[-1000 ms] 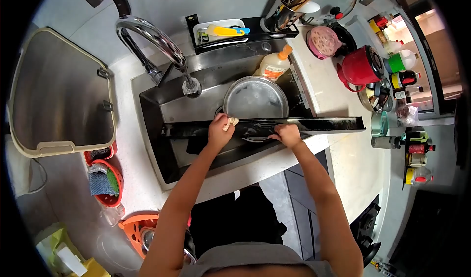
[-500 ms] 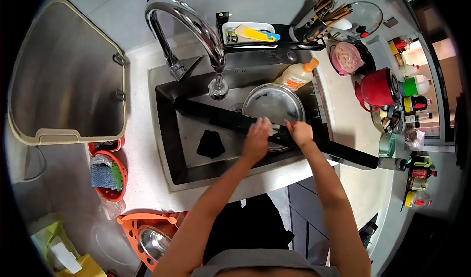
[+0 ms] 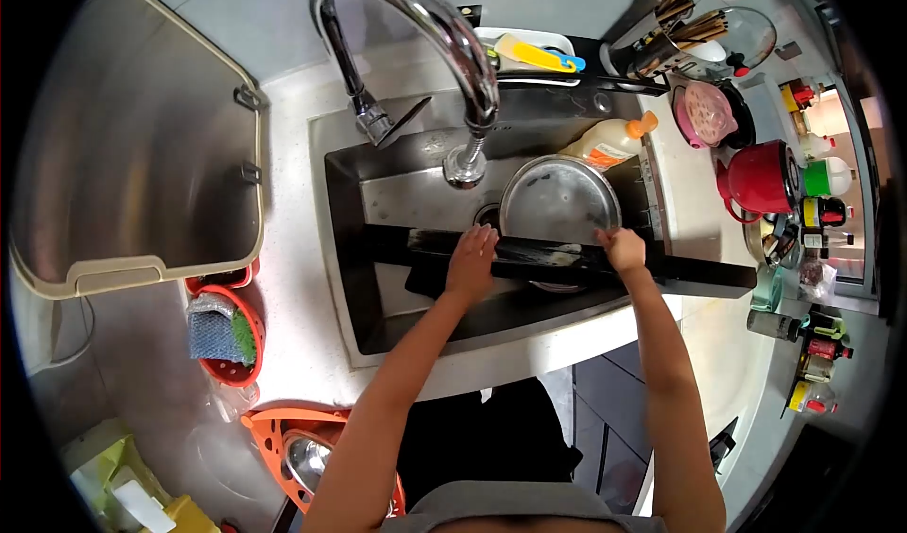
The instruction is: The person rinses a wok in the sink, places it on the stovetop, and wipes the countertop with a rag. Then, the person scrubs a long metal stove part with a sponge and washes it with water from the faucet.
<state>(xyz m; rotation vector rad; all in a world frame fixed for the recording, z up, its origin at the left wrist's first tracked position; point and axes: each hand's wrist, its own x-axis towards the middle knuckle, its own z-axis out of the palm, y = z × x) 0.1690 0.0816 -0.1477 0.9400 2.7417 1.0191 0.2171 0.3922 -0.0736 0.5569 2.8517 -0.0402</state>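
Head view: the left hand's fingers (image 3: 480, 240) lie extended over the long black trough (image 3: 701, 269), pressed neither into a fist nor visibly hooked around it; whether anything sits beneath the palm cannot be told. The right hand's fingers (image 3: 607, 237) are curled, grasping the trough's far edge. Whitish smears mark the trough's inner face between the two hands.

The trough lies across the sink (image 3: 385, 292), its left end inside the basin near the left wall, its right end reaching past the sink's right edge above the counter (image 3: 298, 344). Partly covered by it, a round metal pan (image 3: 557, 197) sits in the right half of the sink, and a black cloth (image 3: 425, 281) shows at the trough's near side. An orange-capped bottle (image 3: 605, 144) leans in the sink's far right corner, just beside the pan. The faucet (image 3: 482, 89) arches from the sink's far side, its spout above the basin.

Along the far edge, a white tray (image 3: 567, 45) holds a yellow-and-blue tool (image 3: 540, 58). Toward the counter's far right corner are a pink container (image 3: 709, 114) and a red kettle (image 3: 761, 178). By the counter's left edge, a red basket (image 3: 233, 370) holds a blue-gray cloth (image 3: 215, 335) and a green scrubber (image 3: 244, 333).
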